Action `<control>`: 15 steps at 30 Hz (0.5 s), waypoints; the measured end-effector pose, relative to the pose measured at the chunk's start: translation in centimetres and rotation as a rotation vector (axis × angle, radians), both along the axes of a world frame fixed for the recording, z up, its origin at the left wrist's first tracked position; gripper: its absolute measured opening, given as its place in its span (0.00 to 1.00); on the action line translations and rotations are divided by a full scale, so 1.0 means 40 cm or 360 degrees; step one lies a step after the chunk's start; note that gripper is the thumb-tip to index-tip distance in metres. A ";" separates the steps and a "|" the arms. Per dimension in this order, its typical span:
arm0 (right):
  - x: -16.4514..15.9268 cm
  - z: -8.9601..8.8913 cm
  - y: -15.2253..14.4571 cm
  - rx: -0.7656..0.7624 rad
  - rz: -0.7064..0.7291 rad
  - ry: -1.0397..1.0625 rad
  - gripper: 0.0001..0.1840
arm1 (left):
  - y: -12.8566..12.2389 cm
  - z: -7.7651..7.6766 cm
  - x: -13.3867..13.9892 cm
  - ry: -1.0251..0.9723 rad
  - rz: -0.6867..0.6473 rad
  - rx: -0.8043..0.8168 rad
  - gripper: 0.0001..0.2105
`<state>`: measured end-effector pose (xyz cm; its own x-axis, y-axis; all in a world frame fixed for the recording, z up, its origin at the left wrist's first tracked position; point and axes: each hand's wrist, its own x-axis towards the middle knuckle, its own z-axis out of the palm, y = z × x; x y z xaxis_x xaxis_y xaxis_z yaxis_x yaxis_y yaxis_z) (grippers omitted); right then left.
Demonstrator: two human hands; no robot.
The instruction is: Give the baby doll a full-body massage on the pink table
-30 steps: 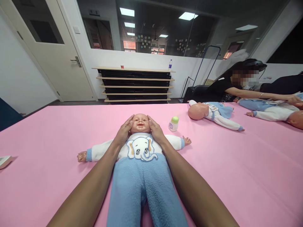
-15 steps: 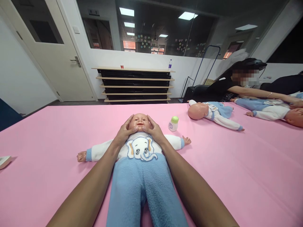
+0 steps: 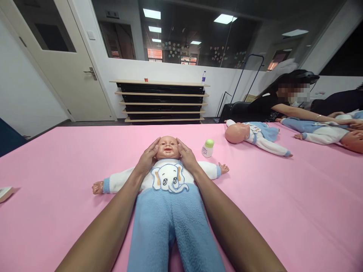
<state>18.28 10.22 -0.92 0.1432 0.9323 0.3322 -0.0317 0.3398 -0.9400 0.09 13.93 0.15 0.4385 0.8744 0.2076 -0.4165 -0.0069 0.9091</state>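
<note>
While the doll (image 3: 167, 181) lies on its back at the centre of the frame, feet toward the lower edge, both hands cup its head (image 3: 168, 147) from either side. The left hand (image 3: 147, 160) rests against the cheek on the left of the frame, its grip spread wide, fingers (image 3: 154, 145) reaching up along the temple and thumb near the jaw. The right hand (image 3: 185, 158) mirrors it on the other cheek, grip likewise spread and flat against the head, clasping nothing. The doll wears a white top with an elephant print (image 3: 168, 178) and blue fleece trousers, arms stretched out to both sides on the pink tabletop (image 3: 56, 158). A small white bottle with a green cap (image 3: 208, 148) stands just right of the head, apart from the right hand. At centre right lies a second doll (image 3: 255, 136), and at the right edge another person (image 3: 283, 102) leans over a third doll (image 3: 326, 132)
</note>
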 end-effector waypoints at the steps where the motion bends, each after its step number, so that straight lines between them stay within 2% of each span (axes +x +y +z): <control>1: -0.001 -0.002 0.001 0.0013 -0.0004 0.0001 0.35 | 0.003 -0.003 0.001 0.0007 0.0019 0.0008 0.31; 10: -0.002 -0.008 0.012 0.0039 -0.0095 -0.0052 0.35 | 0.036 -0.036 0.004 0.0139 0.0222 0.0190 0.29; 15: -0.014 0.005 0.003 0.0027 -0.0339 -0.0397 0.35 | 0.050 -0.030 0.002 0.0446 0.0547 0.0420 0.25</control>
